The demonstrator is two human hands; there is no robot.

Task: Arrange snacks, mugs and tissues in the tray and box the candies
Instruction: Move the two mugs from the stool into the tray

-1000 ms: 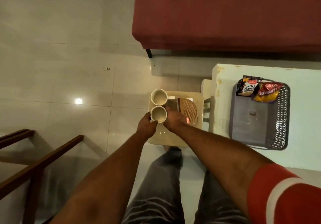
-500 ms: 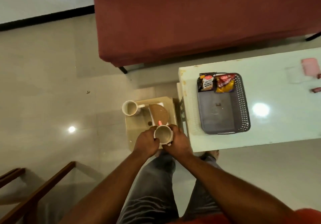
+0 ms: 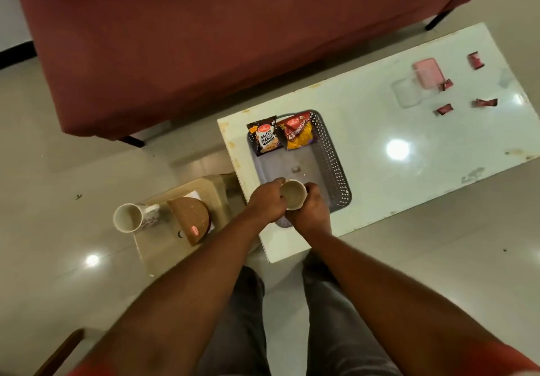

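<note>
Over tray (image 3: 336, 171): pale empty mug (image 3: 292, 194), upright.

Mug (image 3: 293, 194): its wall and handle are covered by the hands, left hand (image 3: 267, 200) and right hand (image 3: 309, 212); only the rim and inside show.
Tray (image 3: 336, 168): the near end, below the mug, is hidden under both hands.
Red snack packet (image 3: 298, 134): its print is too small to read.
Candies (image 3: 485, 102): small dark red wrappers at the far right of the bench (image 3: 409, 177) from the tray; their labels are illegible.
Clear box (image 3: 406, 94): right of the tray; its outline is faint, and whether anything is inside cannot be told.
Sofa (image 3: 204, 39): beyond the tray, cut off by the top edge.
</note>
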